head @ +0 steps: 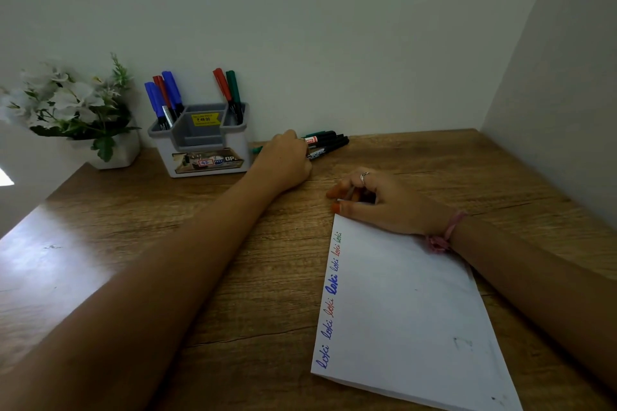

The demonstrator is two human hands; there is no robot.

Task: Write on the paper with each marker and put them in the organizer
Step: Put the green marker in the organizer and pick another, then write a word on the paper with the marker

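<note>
My left hand [286, 157] reaches to the loose markers [329, 140] lying by the wall, its fingers curled over them. A green marker [257, 149] pokes out from the left side of that hand, which seems to grip it. The grey and white organizer [163, 157] stands just left of the hand. It holds blue and red markers [164, 93] in its left slot and a red and a green marker [229, 90] in its right slot. My right hand [377, 202] rests loosely curled on the top corner of the white paper [410, 304] and holds nothing. "loki" is written several times along the paper's left edge.
A white pot of artificial flowers [76, 110] stands at the back left of the wooden table [167, 243]. Walls close the table in at the back and on the right.
</note>
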